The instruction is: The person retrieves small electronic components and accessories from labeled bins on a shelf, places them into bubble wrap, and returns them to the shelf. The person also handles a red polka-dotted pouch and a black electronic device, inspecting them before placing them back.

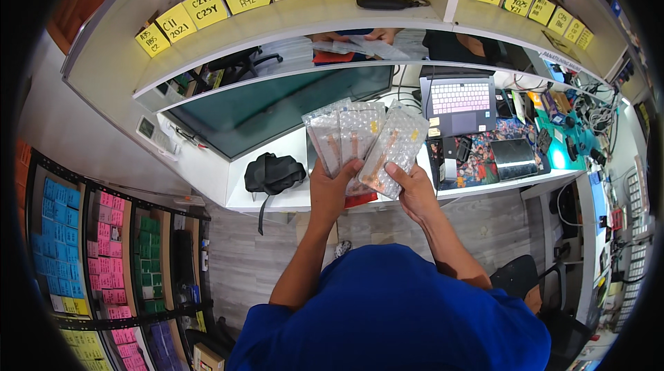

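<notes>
Flat bubble-wrapped packets are fanned out in front of me above the desk edge, with orange-brown strips showing through the clear wrap. My left hand (330,189) is closed on the lower ends of the left bubble-wrapped packets (344,134), its thumb on top. In my right hand (416,192) is the frontmost bubble-wrapped packet (397,141), tilted to the right and overlapping the others, thumb across its lower end. Small yellow marks show on some packets. Something red (361,199) peeks out below them; I cannot make out what it is.
A black cap-like item (274,176) lies on the desk at left, below a large dark screen (277,109). An open laptop (460,102), a black tablet-like device (513,160) and tangled cables are at right. Shelves of coloured boxes (61,232) stand lower left; a chair (515,277) lower right.
</notes>
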Tool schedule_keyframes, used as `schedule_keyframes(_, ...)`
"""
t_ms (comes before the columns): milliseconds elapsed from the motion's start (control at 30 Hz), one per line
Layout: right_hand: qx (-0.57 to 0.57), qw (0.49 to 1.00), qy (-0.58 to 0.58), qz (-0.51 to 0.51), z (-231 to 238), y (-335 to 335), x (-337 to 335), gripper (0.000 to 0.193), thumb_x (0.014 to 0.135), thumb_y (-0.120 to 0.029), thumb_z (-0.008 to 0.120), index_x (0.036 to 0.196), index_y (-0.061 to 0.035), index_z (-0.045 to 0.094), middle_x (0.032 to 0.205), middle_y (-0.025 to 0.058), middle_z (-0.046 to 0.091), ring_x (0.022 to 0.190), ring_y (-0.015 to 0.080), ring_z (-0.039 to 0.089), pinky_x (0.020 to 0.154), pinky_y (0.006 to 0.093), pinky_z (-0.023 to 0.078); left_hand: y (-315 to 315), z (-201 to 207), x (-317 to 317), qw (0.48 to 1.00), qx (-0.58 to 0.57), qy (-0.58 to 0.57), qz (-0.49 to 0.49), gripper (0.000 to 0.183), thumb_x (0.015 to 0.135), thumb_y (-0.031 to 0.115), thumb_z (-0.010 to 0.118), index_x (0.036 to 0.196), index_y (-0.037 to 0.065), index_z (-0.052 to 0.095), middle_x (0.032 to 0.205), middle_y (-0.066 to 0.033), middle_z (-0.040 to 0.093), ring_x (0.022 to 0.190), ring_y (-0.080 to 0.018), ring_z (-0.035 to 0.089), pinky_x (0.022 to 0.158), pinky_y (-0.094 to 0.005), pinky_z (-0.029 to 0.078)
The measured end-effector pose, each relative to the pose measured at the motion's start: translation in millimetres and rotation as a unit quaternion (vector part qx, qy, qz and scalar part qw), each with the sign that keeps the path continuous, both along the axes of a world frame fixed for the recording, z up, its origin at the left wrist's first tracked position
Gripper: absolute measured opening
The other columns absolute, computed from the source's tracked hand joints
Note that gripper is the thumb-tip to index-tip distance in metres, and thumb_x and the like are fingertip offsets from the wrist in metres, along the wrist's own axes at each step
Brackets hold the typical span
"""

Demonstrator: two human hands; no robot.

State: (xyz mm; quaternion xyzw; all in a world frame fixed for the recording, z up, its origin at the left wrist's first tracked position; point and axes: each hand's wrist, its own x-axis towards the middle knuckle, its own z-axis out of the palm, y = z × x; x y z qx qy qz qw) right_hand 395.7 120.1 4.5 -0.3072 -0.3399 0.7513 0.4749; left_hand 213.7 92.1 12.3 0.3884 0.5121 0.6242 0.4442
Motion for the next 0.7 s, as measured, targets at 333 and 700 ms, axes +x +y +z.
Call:
schedule_keyframes(333,0.099,0.986,-0.135,0.006,0,6,7,0.05,0.095,-0.023,0.073,0.136,-0.0001,0.054,0.127,0.0103,0.065,0.116,0.0185,0.06,0.1,0.0338,0.047,12,-10,3,1.0,0.007,0.016,-0.014,0.052,0.104,0.044,0.055,0.127,-0.003,0.057,0.114,-0.0127,0.068,0.1,-0.0154,0.063,0.09,-0.0302,0.05)
schedule_keyframes(700,0.002,0.99,0.14,-0.036,-10,24,19,0.051,0.097,-0.022,0.068,0.139,0.0005,0.05,0.134,0.011,0.061,0.123,0.0237,0.059,0.108,0.0406,0.045,20,-6,-13,0.999,0.006,0.045,0.003,0.054,0.109,0.045,0.042,0.125,-0.004,0.059,0.111,-0.0122,0.067,0.099,-0.0153,0.062,0.087,-0.0308,0.05)
